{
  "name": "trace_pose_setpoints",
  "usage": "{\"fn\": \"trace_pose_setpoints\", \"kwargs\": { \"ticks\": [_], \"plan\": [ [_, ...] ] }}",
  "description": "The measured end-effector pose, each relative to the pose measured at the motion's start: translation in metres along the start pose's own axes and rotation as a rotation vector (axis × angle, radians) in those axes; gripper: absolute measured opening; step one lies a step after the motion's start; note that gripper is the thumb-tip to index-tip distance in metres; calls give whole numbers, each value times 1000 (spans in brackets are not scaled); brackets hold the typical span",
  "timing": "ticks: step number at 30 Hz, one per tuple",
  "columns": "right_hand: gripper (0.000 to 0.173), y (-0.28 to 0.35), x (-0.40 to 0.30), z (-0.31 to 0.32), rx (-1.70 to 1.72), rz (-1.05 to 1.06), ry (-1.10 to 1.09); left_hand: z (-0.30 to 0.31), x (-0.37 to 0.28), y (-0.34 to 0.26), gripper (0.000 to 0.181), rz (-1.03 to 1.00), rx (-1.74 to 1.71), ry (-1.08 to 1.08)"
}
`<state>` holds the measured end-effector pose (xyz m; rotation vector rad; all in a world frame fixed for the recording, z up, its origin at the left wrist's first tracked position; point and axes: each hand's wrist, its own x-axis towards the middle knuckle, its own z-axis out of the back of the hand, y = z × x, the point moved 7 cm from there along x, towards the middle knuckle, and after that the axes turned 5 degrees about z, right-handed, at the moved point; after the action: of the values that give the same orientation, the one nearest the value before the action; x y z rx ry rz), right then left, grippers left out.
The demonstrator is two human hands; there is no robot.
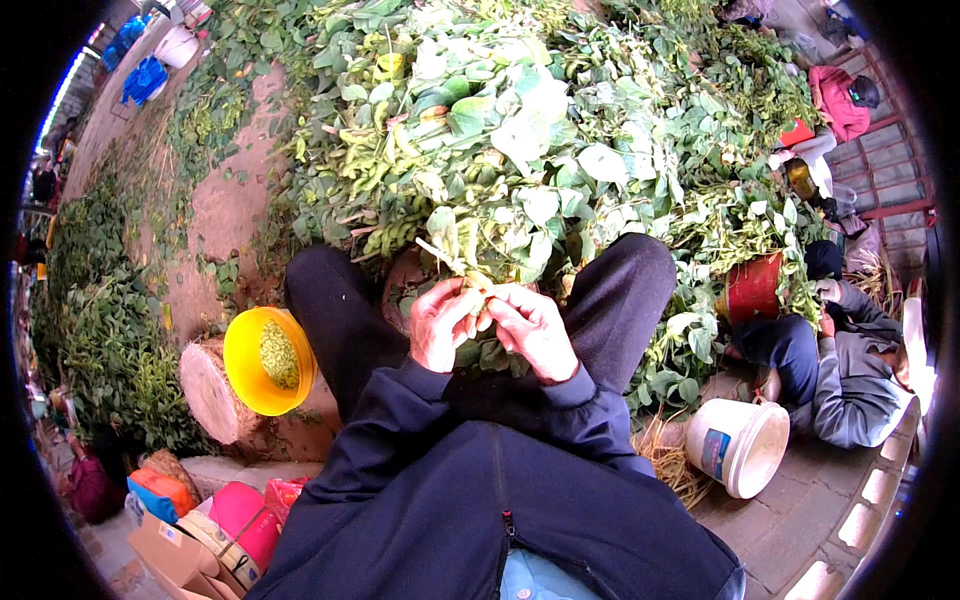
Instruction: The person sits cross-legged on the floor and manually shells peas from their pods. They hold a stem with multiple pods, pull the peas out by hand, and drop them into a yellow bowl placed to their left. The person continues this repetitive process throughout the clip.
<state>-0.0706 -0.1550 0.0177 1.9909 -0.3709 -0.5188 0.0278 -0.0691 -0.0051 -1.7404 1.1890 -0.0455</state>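
My left hand (441,324) and my right hand (534,328) meet in front of my body, between my knees. Held in the left fingers is a piece of bean stalk (442,256), its pale cut end pointing up and left. My right thumb and fingertips pinch a green bean pod (480,283) against the left fingertips, which partly hide it. Just beyond lies a big heap of pulled soybean plants (465,112) with leaves and plump pods. To my left a yellow bucket (234,360) contains shelled green beans (277,356).
A log round (210,394) stands beside the yellow bucket. At right a white bucket (724,450) lies tipped on paving near dry straw (667,457). A person in grey (855,390) sits beside a red bucket (754,289). A cardboard box (176,559) and bags are lower left.
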Motion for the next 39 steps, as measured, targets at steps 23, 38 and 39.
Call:
{"fn": "trace_pose_setpoints", "kwargs": {
  "ticks": [23,38,39],
  "plan": [
    [22,65,31,6,-606,334,-114,8,-4,17,12,119,-125,-32],
    [20,78,27,-24,-1000,521,-21,10,0,29,19,141,-167,76],
    [19,81,28,-23,-1025,490,-14,10,1,30,21,141,-159,87]
  ]
}}
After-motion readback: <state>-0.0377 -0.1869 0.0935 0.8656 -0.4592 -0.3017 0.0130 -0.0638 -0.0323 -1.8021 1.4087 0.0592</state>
